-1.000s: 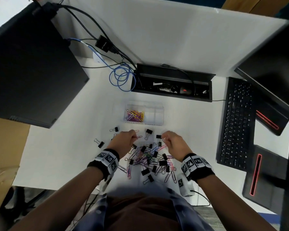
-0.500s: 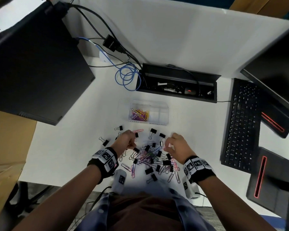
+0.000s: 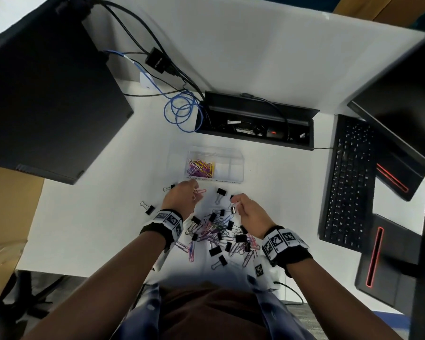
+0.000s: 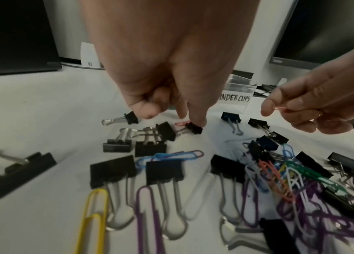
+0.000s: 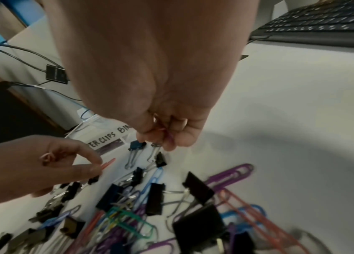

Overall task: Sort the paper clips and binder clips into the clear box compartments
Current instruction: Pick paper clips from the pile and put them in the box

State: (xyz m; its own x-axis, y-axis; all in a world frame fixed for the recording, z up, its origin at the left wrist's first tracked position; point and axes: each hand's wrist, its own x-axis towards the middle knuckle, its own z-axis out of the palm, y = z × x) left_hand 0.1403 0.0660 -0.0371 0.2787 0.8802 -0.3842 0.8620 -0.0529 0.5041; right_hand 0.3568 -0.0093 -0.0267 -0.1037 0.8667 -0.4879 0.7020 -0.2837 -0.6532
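The clear box (image 3: 236, 165) stands ahead of both hands, with colored paper clips (image 3: 201, 166) in its left compartment. Its labels show in the wrist views (image 4: 234, 99) (image 5: 106, 142). A mixed pile of paper clips and black binder clips (image 3: 216, 231) lies between my wrists. My left hand (image 3: 182, 200) reaches down just before the box, fingertips closing on a pink paper clip (image 5: 107, 164) that lies on the table beside a small black binder clip (image 4: 193, 128). My right hand (image 3: 245, 209) hovers above the pile's far edge and pinches a pink paper clip (image 4: 280, 108) (image 5: 168, 135).
Loose binder clips (image 3: 147, 208) (image 3: 220, 193) lie around the pile. A black keyboard (image 3: 349, 182) is at the right and a black computer case (image 3: 47, 106) at the left. An open cable tray (image 3: 253, 121) and a blue cable coil (image 3: 182, 111) sit behind the box.
My left hand moved forward to the pink paper clip lying near the box. My right hand rose a little off the pile, still pinching its clip.
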